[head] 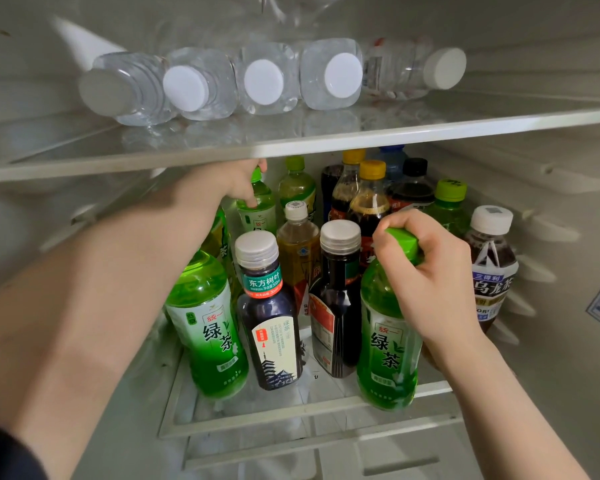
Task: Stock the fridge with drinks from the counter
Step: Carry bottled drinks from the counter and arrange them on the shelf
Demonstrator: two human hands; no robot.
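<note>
Both my arms reach into the open fridge. My right hand (430, 271) grips the green cap and neck of a green tea bottle (387, 344) standing at the front right of the lower glass shelf (305, 415). Farther back on the left, my left hand (232, 183) curls around the neck of another green tea bottle (258, 211), just under the upper shelf. Between them stand a third green tea bottle (205, 323), a dark bottle with a pagoda label (271, 327), a dark bottle with a grey cap (336, 306) and several cola and tea bottles behind.
The upper glass shelf (291, 143) carries several clear water bottles (264, 81) lying on their sides, white caps toward me. An oolong tea bottle (490, 271) stands at the right by the ribbed fridge wall (551, 237). A drawer front shows below the lower shelf.
</note>
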